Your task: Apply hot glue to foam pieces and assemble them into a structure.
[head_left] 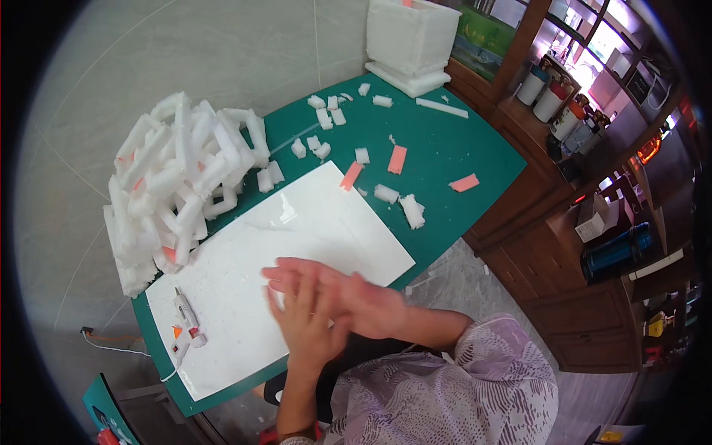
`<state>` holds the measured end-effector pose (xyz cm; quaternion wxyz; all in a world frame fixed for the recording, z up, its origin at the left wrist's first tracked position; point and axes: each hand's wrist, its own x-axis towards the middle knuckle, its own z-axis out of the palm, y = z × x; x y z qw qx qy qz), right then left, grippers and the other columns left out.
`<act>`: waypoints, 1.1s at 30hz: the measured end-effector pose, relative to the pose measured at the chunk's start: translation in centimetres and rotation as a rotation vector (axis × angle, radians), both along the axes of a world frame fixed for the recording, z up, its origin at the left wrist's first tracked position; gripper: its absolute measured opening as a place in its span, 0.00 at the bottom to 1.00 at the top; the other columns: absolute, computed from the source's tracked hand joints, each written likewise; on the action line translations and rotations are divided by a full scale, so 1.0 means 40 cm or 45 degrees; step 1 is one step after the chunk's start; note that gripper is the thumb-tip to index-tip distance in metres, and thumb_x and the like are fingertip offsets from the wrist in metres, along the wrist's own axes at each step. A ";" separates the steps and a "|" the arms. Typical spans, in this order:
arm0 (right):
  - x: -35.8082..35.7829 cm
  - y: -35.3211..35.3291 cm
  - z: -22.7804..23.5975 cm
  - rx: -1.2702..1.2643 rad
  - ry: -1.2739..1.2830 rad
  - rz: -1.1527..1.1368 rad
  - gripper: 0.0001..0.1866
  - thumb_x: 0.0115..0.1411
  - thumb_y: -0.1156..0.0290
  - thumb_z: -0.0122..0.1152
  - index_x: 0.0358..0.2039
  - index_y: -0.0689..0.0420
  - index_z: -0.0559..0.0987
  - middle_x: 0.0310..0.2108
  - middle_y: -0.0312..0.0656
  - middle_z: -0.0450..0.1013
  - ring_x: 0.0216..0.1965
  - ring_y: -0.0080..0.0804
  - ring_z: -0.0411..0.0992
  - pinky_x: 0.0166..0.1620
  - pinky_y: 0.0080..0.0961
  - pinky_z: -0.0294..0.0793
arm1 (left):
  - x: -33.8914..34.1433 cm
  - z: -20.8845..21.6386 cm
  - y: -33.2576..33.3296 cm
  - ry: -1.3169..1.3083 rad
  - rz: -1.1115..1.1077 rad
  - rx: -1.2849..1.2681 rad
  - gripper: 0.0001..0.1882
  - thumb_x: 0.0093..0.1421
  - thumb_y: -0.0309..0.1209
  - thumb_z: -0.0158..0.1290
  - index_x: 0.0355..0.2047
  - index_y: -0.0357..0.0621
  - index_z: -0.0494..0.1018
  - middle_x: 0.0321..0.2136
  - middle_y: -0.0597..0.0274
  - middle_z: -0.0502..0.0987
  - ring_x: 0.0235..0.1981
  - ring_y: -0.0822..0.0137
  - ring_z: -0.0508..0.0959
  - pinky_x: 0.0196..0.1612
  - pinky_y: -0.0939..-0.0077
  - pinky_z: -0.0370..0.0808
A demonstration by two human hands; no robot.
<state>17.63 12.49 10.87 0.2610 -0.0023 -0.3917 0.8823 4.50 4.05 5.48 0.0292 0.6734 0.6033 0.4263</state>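
My left hand (308, 319) and my right hand (367, 302) meet above the near part of a glossy white board (245, 252). The left fingers are stretched out and lie across the right palm and fingers. The right hand's fingers are also extended, pointing left. I see nothing held in either hand. A white hot glue gun (188, 315) with an orange part and a pale cord rests on the board's left side, apart from my hands. The board lies on a green tabletop (452, 141).
A tall heap of white foam frames (174, 185) stands at the table's left. Small foam chunks (411, 211) and several pink strips (397, 159) lie across the far and right side. A white foam box (410, 41) stands at the back; wooden cabinets (534, 274) line the right.
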 end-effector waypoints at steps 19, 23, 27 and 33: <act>-0.068 -0.022 -0.110 0.346 -0.034 -0.040 0.58 0.61 0.33 0.55 0.75 0.57 0.41 0.77 0.50 0.38 0.76 0.47 0.43 0.73 0.48 0.46 | -0.019 0.061 -0.023 0.032 -0.179 -0.068 0.28 0.71 0.40 0.38 0.64 0.33 0.65 0.67 0.37 0.63 0.73 0.41 0.53 0.73 0.44 0.45; -0.051 -0.005 -0.084 0.630 -0.212 -0.073 0.60 0.60 0.30 0.54 0.76 0.57 0.40 0.77 0.50 0.36 0.77 0.48 0.38 0.74 0.47 0.40 | -0.019 -0.065 0.020 -0.515 0.326 0.078 0.34 0.70 0.42 0.45 0.71 0.38 0.54 0.72 0.38 0.50 0.73 0.38 0.51 0.73 0.49 0.45; -0.047 -0.037 -0.069 0.486 0.017 0.148 0.50 0.62 0.42 0.59 0.73 0.59 0.51 0.76 0.52 0.43 0.73 0.45 0.51 0.69 0.44 0.56 | -0.049 -0.062 -0.028 -1.424 -0.321 0.039 0.37 0.73 0.51 0.41 0.72 0.40 0.47 0.71 0.44 0.54 0.68 0.50 0.63 0.70 0.56 0.60; -0.074 -0.013 -0.067 0.974 0.187 -0.012 0.36 0.66 0.65 0.60 0.71 0.59 0.60 0.61 0.49 0.71 0.59 0.41 0.71 0.63 0.37 0.67 | -0.057 0.011 -0.088 -1.154 -0.072 -0.115 0.06 0.53 0.16 0.60 0.33 0.32 0.82 0.32 0.50 0.84 0.35 0.60 0.85 0.40 0.72 0.80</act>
